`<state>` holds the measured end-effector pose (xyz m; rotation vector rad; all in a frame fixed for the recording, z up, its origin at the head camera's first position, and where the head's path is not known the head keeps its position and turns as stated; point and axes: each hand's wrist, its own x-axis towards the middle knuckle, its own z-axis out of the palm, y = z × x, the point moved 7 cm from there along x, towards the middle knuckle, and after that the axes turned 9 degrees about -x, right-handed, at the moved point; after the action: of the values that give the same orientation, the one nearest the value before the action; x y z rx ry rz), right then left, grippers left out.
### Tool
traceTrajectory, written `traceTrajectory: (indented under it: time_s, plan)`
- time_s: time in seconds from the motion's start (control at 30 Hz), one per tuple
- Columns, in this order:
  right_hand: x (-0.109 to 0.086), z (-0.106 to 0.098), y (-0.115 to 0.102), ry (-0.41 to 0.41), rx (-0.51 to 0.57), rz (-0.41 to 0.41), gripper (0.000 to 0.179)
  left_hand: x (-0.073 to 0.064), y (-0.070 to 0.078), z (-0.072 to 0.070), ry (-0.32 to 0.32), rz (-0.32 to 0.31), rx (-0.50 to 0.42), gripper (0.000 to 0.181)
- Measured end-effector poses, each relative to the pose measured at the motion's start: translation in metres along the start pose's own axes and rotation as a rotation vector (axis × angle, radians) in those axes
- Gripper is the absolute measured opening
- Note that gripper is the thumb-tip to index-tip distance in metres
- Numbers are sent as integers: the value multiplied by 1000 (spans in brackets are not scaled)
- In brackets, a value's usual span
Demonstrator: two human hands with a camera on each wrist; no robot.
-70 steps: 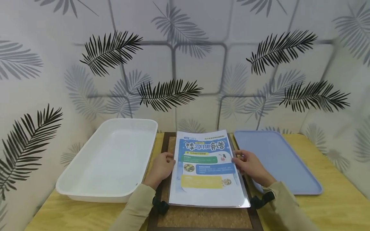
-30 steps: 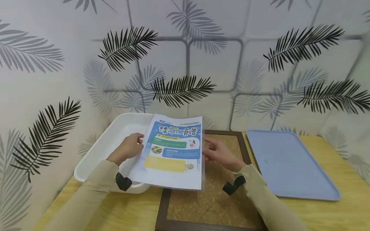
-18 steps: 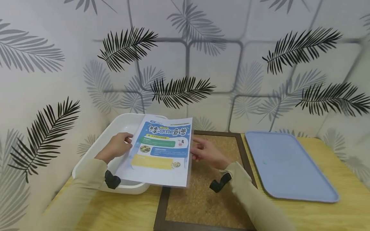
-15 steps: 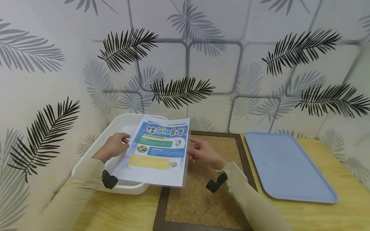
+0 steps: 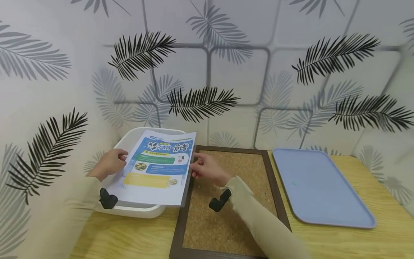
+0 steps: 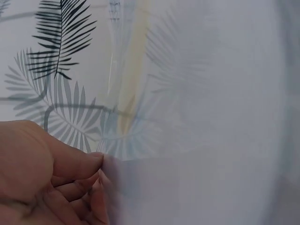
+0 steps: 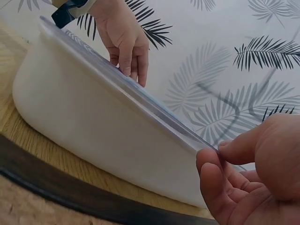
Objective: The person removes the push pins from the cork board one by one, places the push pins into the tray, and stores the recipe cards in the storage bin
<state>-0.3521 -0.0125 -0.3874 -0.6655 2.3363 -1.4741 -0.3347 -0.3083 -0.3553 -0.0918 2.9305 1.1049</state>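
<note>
A laminated poster (image 5: 155, 169) with blue, green and yellow print lies slanted over the white basin (image 5: 139, 212) in the head view. My left hand (image 5: 111, 162) pinches its left edge between thumb and fingers, as the left wrist view shows close up. On the opposite edge, my right hand (image 5: 208, 168) pinches the clear margin. From the right wrist view, the poster's edge runs along the top of the basin wall (image 7: 93, 122), with both hands at that height. Most of the basin's inside is hidden under the sheet.
A cork board (image 5: 226, 212) with a dark brown frame lies in the middle of the wooden table (image 5: 123, 237). To its right sits a blue tray (image 5: 323, 187) with a small pale green spot. A leaf-patterned wall covering (image 5: 233, 79) stands behind.
Both hands have carried the poster from above the cork board leftward to over the white basin, uncovering the cork. In the last half second it shifted further left.
</note>
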Motion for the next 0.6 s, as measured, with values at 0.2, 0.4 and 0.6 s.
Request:
traceTrajectory:
  time_s: [0.2,0.4,0.6]
  plan:
    - [16,12,-6,16,3,-14,50,0,-13,-12,31,-38,7,41]
    - [26,25,-5,25,18,39,44,-3,-17,-16,60,-95,16,45]
    - [35,30,-11,55,-58,51,46,-5,-22,-24,52,-122,33,47]
